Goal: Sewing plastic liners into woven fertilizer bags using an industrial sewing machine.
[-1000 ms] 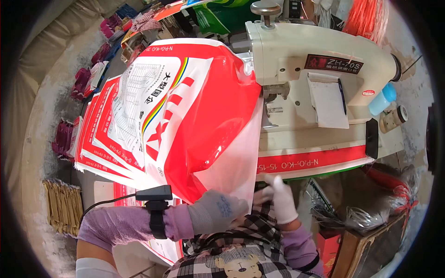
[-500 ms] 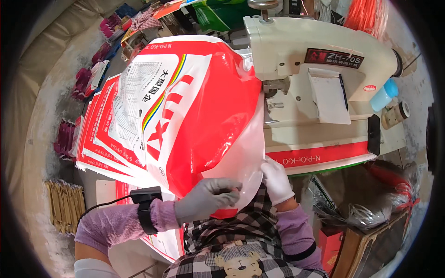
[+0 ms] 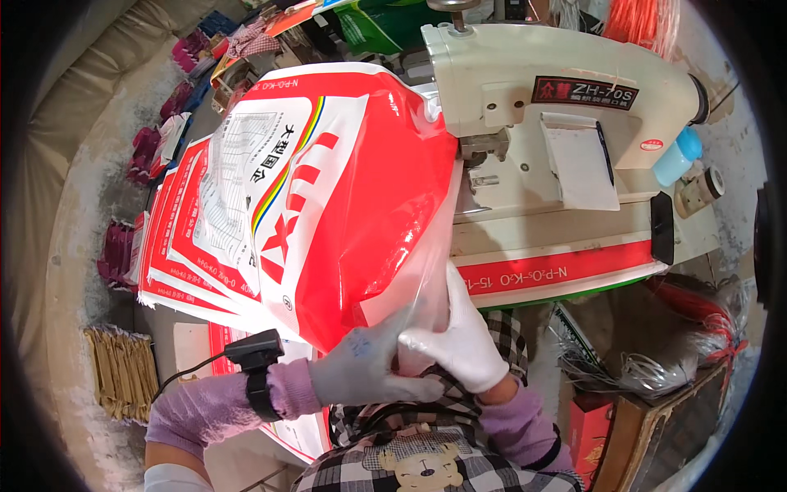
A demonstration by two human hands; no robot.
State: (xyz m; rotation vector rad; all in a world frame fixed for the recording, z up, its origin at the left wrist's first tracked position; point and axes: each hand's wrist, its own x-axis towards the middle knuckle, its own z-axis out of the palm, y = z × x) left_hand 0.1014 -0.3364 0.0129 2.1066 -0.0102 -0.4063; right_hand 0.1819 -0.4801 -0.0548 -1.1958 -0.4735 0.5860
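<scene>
Left grip: left hand (image 3: 361,365), grey glove, half-curled in a C round bunched clear film (image 3: 414,353); gripping it.
Right grip: right hand (image 3: 469,344), white glove, thumb spread wide from fingers, touching the film; can't tell if clamped.
Hand gap: thumb of right glove reaches left, right up against the left glove.
Bag: red-and-white bag (image 3: 381,189), far of both hands, left of sewing machine (image 3: 574,90); bulged, creased, shiny.
Bag direction: long axis roughly near-far, film end pointing near, to the lap; big lettering slants near-left to far-right.
Edges: bag's right side runs just beside the machine head; near edge of machine base, with red strip (image 3: 566,266), lies just far-right of right hand.
Open room: gap right of right hand, between lap and crate (image 3: 656,430).
Left side: more bags (image 3: 176,238) stacked, partly under the big one; brown bundle (image 3: 123,373) near-left.
Machine top: notepad (image 3: 578,168), pen (image 3: 606,156) along its right edge.
Far right: blue bottle (image 3: 679,156), spool (image 3: 699,193).
</scene>
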